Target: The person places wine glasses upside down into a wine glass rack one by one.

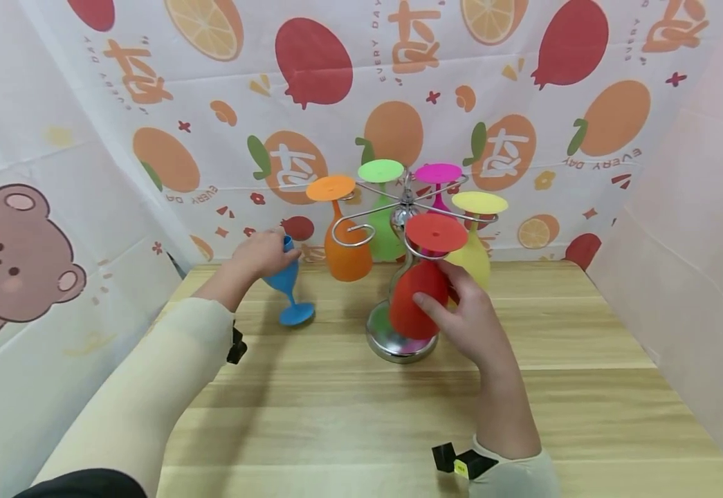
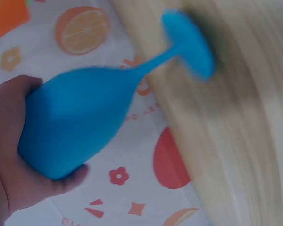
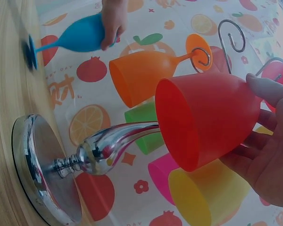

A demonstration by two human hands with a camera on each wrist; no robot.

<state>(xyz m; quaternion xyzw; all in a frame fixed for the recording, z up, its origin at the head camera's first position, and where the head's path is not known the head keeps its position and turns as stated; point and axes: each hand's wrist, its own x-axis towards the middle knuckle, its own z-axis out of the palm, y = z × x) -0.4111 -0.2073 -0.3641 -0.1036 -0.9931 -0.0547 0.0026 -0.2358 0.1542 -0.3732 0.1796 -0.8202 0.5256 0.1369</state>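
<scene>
My left hand (image 1: 263, 254) grips a blue plastic goblet (image 2: 80, 117) around its bowl near the rim, fingers on one side and thumb on the other. The goblet is nearly upright, its foot low at the tabletop; whether it touches cannot be told. My right hand (image 1: 474, 315) holds the bowl of a red goblet (image 3: 221, 117) between thumb and fingers. This goblet is upside down, its round foot above a wire hook of a chrome goblet rack (image 1: 398, 351). Orange (image 1: 347, 252), green (image 1: 386, 235), pink (image 1: 438, 200) and yellow (image 1: 476, 256) goblets hang inverted from the rack's other arms.
A curled wire hook (image 1: 353, 235) of the rack points front-left, between the orange and red goblets. The rack stands on a light wooden table (image 1: 336, 429). A fruit-print cloth (image 1: 349, 124) hangs behind, and pale sheets flank both sides.
</scene>
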